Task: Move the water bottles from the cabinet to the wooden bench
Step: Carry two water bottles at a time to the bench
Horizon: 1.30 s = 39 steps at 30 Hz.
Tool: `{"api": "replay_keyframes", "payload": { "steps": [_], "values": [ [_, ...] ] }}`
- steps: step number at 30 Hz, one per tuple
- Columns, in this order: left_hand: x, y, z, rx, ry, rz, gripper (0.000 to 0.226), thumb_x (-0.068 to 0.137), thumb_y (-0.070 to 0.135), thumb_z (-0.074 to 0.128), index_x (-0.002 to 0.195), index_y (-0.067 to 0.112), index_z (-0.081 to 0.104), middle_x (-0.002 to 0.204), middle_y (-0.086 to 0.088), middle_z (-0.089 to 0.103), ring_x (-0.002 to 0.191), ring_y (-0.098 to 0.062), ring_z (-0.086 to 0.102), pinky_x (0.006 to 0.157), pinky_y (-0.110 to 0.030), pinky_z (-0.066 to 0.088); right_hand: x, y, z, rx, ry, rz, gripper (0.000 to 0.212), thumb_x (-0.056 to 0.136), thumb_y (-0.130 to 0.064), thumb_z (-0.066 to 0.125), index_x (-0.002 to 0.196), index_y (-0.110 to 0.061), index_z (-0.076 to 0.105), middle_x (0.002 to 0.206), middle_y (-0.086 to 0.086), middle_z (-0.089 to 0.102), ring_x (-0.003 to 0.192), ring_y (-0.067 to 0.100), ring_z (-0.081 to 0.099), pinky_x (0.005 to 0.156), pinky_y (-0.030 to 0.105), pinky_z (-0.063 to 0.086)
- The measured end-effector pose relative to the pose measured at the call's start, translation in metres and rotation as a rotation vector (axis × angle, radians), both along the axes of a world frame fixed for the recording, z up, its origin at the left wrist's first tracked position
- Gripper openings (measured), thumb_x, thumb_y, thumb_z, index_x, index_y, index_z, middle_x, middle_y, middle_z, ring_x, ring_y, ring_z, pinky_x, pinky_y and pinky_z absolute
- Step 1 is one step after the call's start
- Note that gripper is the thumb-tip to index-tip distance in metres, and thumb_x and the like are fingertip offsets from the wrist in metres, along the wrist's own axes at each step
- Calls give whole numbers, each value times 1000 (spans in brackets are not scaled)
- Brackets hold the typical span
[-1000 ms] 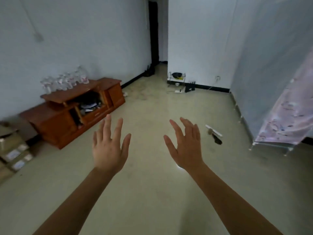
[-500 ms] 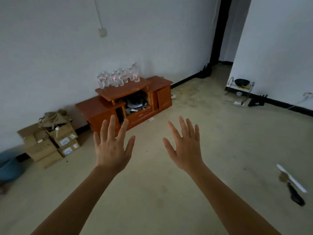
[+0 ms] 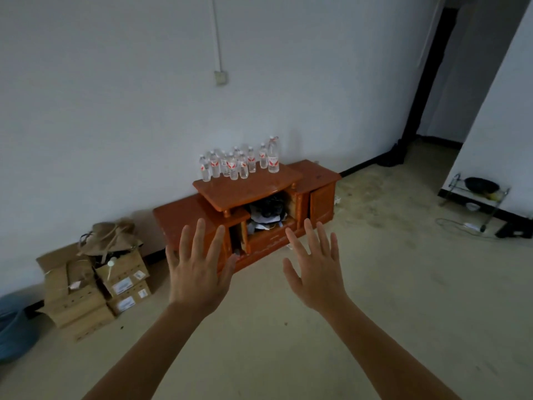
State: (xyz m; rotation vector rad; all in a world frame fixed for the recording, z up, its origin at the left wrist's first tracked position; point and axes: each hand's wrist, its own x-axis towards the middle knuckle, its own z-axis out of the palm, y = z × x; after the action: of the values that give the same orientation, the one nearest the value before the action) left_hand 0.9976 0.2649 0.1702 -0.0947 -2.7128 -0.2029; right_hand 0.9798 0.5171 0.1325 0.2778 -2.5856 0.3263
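Several clear water bottles (image 3: 236, 164) with red-and-white labels stand in a cluster on the raised top of a low orange-brown wooden cabinet (image 3: 248, 187) against the white wall. One taller bottle (image 3: 273, 155) stands at the right end of the cluster. My left hand (image 3: 199, 269) and my right hand (image 3: 315, 269) are stretched out in front of me, backs toward the camera, fingers spread and straight, holding nothing. Both hands hover well short of the cabinet. No wooden bench is in view.
Cardboard boxes (image 3: 95, 287) with a brown paper bag on top sit on the floor left of the cabinet, beside a blue object (image 3: 14, 327). A small metal rack (image 3: 476, 197) with a black pan stands at the right wall. A dark doorway (image 3: 427, 82) opens at the back right.
The view has swung left and moved closer, so the cabinet and bottles now sit near the centre and look larger. Both hands stay raised and spread as before.
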Motion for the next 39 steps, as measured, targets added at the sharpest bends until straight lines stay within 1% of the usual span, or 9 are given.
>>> {"api": "replay_keyframes", "payload": {
  "steps": [6, 11, 15, 17, 22, 26, 31, 36, 39],
  "values": [
    [-162, -19, 9, 17, -24, -11, 68, 97, 66, 21, 155, 31, 21, 165, -10, 16, 152, -37, 13, 114, -68, 18, -151, -18, 12, -18, 33, -8, 63, 101, -48, 46, 158, -28, 30, 167, 15, 19, 155, 34, 9, 123, 59, 12],
    [-282, -7, -22, 44, -76, -6, 68, 98, 67, 16, 156, 33, 15, 167, -6, 9, 153, -34, 7, 117, -65, 14, -273, -9, -16, -41, 38, 2, 64, 99, -44, 53, 157, -26, 34, 165, 16, 24, 154, 35, 15, 123, 58, 16],
    [-391, 5, -40, 23, -124, 17, 67, 97, 69, 10, 157, 37, 3, 168, -3, -1, 154, -31, -3, 120, -62, 8, -389, 1, -36, -66, 17, 23, 65, 97, -44, 51, 157, -25, 34, 164, 17, 26, 153, 37, 17, 122, 59, 19],
    [-460, 12, -39, 24, -153, 43, 67, 98, 67, 13, 157, 38, 0, 168, -2, -4, 154, -30, -4, 120, -63, 9, -463, 7, -35, -87, -20, 29, 66, 97, -48, 45, 157, -26, 31, 164, 17, 25, 152, 39, 20, 123, 58, 16],
    [-595, 7, -20, 24, -129, 73, 69, 98, 67, 14, 157, 35, 4, 168, -5, -1, 154, -31, -1, 119, -64, 16, -618, 6, -12, -107, -50, 59, 67, 98, -49, 43, 159, -29, 25, 165, 17, 21, 152, 40, 19, 121, 60, 20],
    [-676, -10, -25, 44, -149, 106, 70, 97, 68, 14, 158, 35, 2, 168, -4, -1, 154, -30, 0, 119, -62, 17, -708, -10, -9, -113, -87, 106, 69, 99, -45, 48, 160, -30, 21, 167, 16, 17, 154, 39, 14, 122, 57, 16],
    [-787, -35, -52, 95, -204, 98, 73, 95, 69, 13, 158, 33, 6, 168, -5, 1, 154, -31, 3, 118, -63, 21, -814, -31, -30, -83, -136, 131, 75, 96, -43, 53, 160, -32, 17, 166, 15, 18, 153, 38, 15, 121, 59, 18],
    [-923, -60, -77, 132, -233, 28, 77, 93, 70, 11, 159, 31, 7, 168, -7, 1, 153, -34, 6, 118, -64, 18, -935, -55, -54, -78, -209, 79, 79, 95, -45, 53, 160, -36, 9, 168, 11, 12, 155, 35, 10, 121, 61, 16],
    [-1002, -74, -79, 161, -244, 0, 78, 93, 71, 12, 159, 29, 7, 167, -10, 7, 153, -35, 10, 117, -64, 22, -1004, -68, -53, -104, -245, 59, 83, 95, -45, 54, 160, -39, 4, 170, 6, 3, 156, 33, 5, 121, 59, 12]
  ]
}}
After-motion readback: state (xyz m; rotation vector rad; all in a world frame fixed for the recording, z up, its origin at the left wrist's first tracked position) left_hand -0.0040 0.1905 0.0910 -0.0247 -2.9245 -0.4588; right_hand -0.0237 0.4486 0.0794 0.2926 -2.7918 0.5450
